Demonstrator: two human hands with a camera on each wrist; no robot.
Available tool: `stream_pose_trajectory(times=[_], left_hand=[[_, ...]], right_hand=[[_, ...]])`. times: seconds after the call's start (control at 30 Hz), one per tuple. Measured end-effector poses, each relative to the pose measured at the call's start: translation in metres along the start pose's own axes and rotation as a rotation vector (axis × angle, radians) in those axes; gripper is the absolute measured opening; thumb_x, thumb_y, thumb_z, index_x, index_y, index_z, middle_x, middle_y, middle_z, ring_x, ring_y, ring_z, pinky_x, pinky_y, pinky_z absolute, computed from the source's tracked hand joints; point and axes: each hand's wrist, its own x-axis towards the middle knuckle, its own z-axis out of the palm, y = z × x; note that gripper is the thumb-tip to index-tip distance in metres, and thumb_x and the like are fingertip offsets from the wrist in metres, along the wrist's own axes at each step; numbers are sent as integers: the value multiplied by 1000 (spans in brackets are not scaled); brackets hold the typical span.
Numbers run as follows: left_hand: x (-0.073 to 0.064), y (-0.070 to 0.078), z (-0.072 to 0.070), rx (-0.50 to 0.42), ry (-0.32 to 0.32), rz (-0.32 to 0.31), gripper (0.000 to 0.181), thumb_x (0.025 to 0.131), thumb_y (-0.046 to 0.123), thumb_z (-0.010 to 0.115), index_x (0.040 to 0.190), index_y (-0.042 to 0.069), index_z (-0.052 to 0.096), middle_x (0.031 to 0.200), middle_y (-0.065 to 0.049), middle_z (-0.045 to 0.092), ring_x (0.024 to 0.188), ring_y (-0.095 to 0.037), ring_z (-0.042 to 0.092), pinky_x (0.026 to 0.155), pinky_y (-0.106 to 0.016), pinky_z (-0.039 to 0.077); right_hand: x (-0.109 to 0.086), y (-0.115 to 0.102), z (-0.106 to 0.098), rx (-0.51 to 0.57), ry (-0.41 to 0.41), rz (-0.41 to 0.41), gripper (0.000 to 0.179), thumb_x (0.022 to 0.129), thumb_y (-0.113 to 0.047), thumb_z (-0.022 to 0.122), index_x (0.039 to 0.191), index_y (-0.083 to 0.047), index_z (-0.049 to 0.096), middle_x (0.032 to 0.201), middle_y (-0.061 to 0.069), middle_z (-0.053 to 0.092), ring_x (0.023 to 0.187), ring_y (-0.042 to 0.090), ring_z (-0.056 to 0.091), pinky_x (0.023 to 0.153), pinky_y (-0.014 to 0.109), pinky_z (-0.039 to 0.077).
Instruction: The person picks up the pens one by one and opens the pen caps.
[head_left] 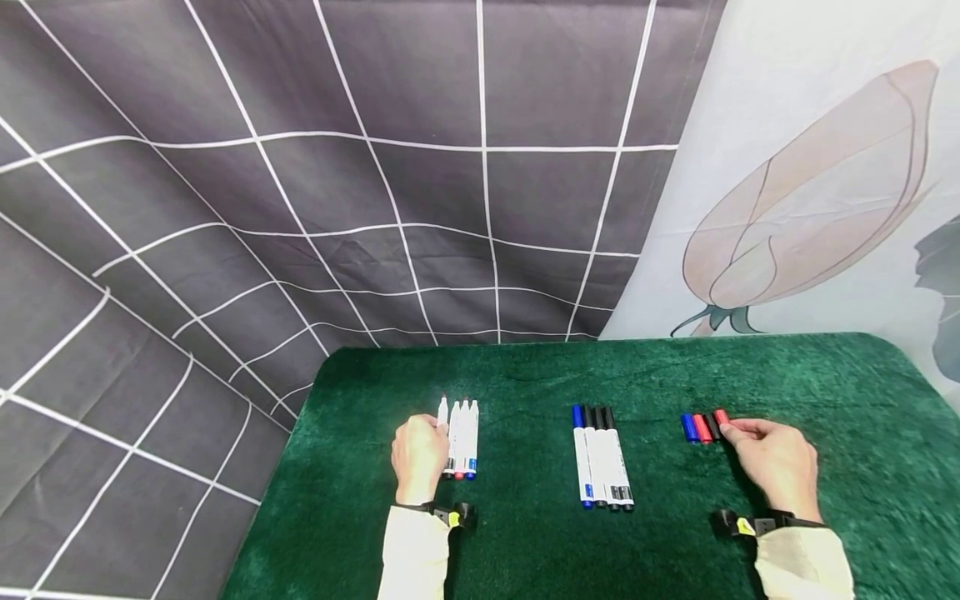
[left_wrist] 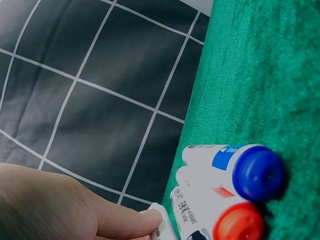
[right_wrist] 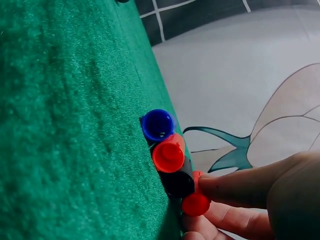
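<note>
My left hand [head_left: 418, 457] pinches a white uncapped marker [head_left: 442, 412] between thumb and fingers, at the left end of a row of uncapped markers [head_left: 467, 429]. Black, red and blue ends show on that row; in the left wrist view the blue-ended marker [left_wrist: 227, 157] and the red end [left_wrist: 239, 224] lie beside the thumb. A red marker cap [head_left: 722, 416] is pinched by my right hand [head_left: 776, 461], and the right wrist view shows this cap [right_wrist: 196, 204] at the fingertips. Next to it lie a black cap [right_wrist: 178, 184], another red cap [right_wrist: 168, 156] and a blue cap [right_wrist: 158, 125].
Between the hands lies a row of capped white markers [head_left: 600, 458], one with a blue cap and the others with black caps. Everything lies on a green cloth-covered table [head_left: 525, 542]. Behind it hang a dark gridded curtain [head_left: 420, 192] and a pale flower-patterned cloth [head_left: 652, 308].
</note>
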Motion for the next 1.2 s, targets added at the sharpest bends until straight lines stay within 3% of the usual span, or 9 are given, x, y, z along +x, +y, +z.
stream_pose_trajectory(times=[0.3, 0.6, 0.93, 1.07, 1.2], left_hand=[[1, 0, 3, 22, -57, -26, 15, 95, 13, 65, 95, 2, 75, 74, -8, 63, 65, -25, 58, 62, -41, 47], [1, -1, 6, 41, -48, -30, 14, 94, 13, 67, 93, 3, 75, 74, -8, 62, 66, -26, 58, 63, -42, 47], [-1, 0, 5, 44, -9, 5, 20, 93, 12, 67, 107, -1, 73, 99, -20, 69, 85, -37, 66, 76, -51, 52], [-3, 4, 7, 34, 95, 66, 23, 92, 12, 69, 111, -2, 72, 103, -22, 67, 91, -40, 66, 78, -53, 52], [-6, 10, 13, 0, 272, 230, 21, 88, 8, 73, 107, -1, 73, 99, -21, 68, 87, -40, 66, 76, -53, 52]], right_hand=[[2, -1, -1, -28, -49, 12, 42, 99, -36, 59, 116, 0, 71, 122, 28, 64, 108, 55, 53, 80, 54, 42], [2, -1, 0, -32, -40, 17, 41, 99, -35, 59, 115, 0, 70, 123, 29, 63, 111, 56, 51, 83, 56, 40], [-1, -2, 0, -31, -32, 24, 42, 99, -36, 58, 115, 0, 71, 119, 29, 65, 107, 55, 53, 77, 52, 41], [-1, -5, -1, -21, -13, 43, 44, 100, -36, 56, 117, 2, 69, 112, 26, 68, 105, 52, 55, 76, 51, 42], [-2, -10, -4, 5, -2, 79, 49, 101, -38, 53, 123, 4, 65, 104, 24, 68, 101, 47, 56, 76, 51, 40]])
